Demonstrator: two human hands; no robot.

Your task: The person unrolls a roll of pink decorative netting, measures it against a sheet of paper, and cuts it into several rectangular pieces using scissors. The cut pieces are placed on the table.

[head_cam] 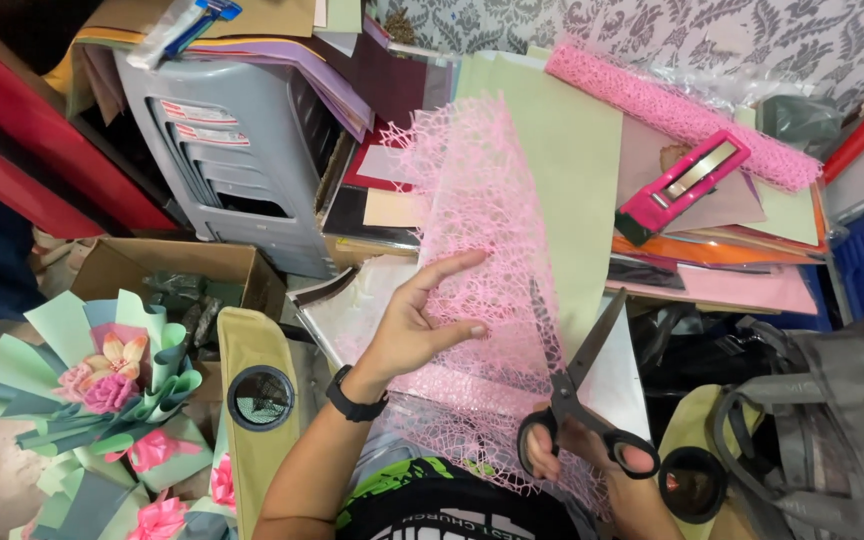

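The left hand (414,322) is lying open, fingers spread, pressing the pink mesh sheet (477,230) flat over the green paper (577,170). The right hand (592,455), fingers closed through the handles, is gripping black scissors (577,385), blades parted at the mesh's right edge.
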